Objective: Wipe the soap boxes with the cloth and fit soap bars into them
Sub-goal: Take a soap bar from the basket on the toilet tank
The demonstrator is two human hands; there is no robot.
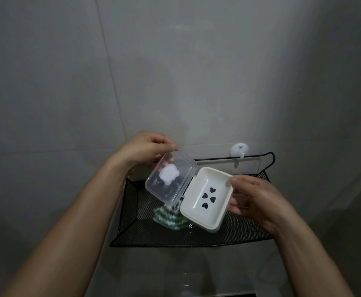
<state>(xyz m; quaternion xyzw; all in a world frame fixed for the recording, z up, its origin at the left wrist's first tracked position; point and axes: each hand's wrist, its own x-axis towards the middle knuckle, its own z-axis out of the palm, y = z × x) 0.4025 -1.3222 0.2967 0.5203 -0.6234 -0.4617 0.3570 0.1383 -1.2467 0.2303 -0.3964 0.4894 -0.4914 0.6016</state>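
1. Two bare hands, raised in front of a grey tiled wall (68, 82), share one opened soap box between them, held in the air above a wire shelf.
2. Basket shelf (196, 234), black wire mesh, fixed to the wall; its rear rail hangs on a white wall hook (239, 150).
3. Left hand (142, 150): fingers curled, thumb and fingertips pinching the far edge of the lid; it grips nothing else.
4. Right hand (255, 200): thumb on the right rim of the tray, fingers curled beneath its outer side, so the tray is gripped from the right.
5. Soap box tray (206, 198): white, rectangular with rounded corners, tilted with its hollow facing the camera; no soap bar inside. Four heart-shaped drain holes (208, 198) pierce the floor, dark mesh showing through them.
6. Lid (171, 179): clear plastic, swung fully open to the left of the tray and joined to it along the shared edge; a white bear-shaped emblem (169, 172) sits at its centre.
7. Cloth (169, 217): green-and-white knitted, lying on the shelf floor directly below the box, partly hidden by lid and tray, touched by neither hand.
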